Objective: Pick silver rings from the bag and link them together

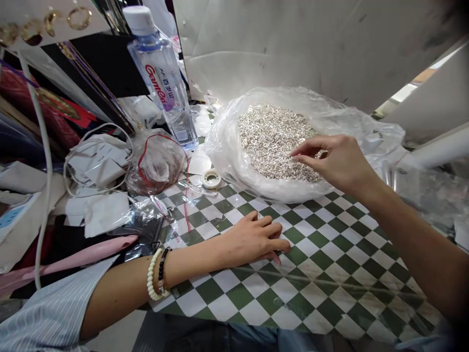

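A clear plastic bag lies with its mouth wide, filled with a heap of tiny silver-coloured metal pieces, many of them ring-shaped. Over the right part of the heap, my right hand has its thumb and forefinger brought together in a pinch at the pieces. Whatever sits between those fingertips is too small to make out. My left hand rests palm down on the green-and-white checkered tabletop, in front of the bag. Its fingers are loosely bent and apart, with nothing seen in them. Beaded bracelets circle the left wrist.
Behind the left hand are a white ring-shaped spool and a tied plastic bag. A water bottle stands at the back. White cables, papers and a pink object crowd the left. A pale panel rises behind.
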A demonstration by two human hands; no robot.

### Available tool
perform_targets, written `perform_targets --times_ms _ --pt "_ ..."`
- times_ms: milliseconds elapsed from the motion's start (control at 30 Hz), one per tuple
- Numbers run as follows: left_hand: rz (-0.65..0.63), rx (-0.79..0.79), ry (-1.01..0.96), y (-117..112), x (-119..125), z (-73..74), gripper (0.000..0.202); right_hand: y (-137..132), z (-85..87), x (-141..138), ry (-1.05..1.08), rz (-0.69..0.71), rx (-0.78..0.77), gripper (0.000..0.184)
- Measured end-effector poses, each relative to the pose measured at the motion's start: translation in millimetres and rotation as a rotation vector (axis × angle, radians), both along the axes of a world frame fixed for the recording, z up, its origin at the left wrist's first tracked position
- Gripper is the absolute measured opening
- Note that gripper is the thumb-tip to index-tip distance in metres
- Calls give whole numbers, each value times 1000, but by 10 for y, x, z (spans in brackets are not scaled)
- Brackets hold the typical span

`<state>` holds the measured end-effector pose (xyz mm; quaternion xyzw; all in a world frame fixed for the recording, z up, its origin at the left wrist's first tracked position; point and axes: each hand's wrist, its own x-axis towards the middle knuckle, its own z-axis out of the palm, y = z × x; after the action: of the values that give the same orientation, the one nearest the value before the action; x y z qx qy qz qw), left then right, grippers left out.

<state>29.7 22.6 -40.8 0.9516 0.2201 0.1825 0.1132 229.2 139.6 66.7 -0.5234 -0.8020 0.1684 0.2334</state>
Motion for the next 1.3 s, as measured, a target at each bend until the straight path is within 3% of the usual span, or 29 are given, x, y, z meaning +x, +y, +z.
perform_targets --times_ms 267,400,533,633,733,800,900,1000,1133,1300 --pt "-35 -79 -41 -17 56 4 16 131 -49 -121 -87 163 -45 26" --pt "-42 -151 -29 -2 43 11 15 234 -72 -133 -198 214 -144 21" --pt "-18 -206 -12 -1 31 28 18 232 -64 -99 -116 262 -216 27" --pt "-4 -193 4 -5 36 38 20 164 -65 -44 45 227 -252 32" --pt "-6 -174 7 -2 36 41 20 114 -71 32 202 87 -247 28" --pt "-3 -185 -6 4 31 37 18 107 -61 68 241 6 -170 21" --pt "-3 -201 -27 12 22 27 17 118 -25 48 115 -38 -4 13" --pt "-13 -210 -41 16 21 20 16 115 -6 -74 -41 -14 71 14" --pt "-11 -210 -46 16 21 17 18 115 -67 -265 -146 102 -53 23" --pt "-21 -210 -59 18 5 0 15 148 -157 -287 -74 128 -129 19"
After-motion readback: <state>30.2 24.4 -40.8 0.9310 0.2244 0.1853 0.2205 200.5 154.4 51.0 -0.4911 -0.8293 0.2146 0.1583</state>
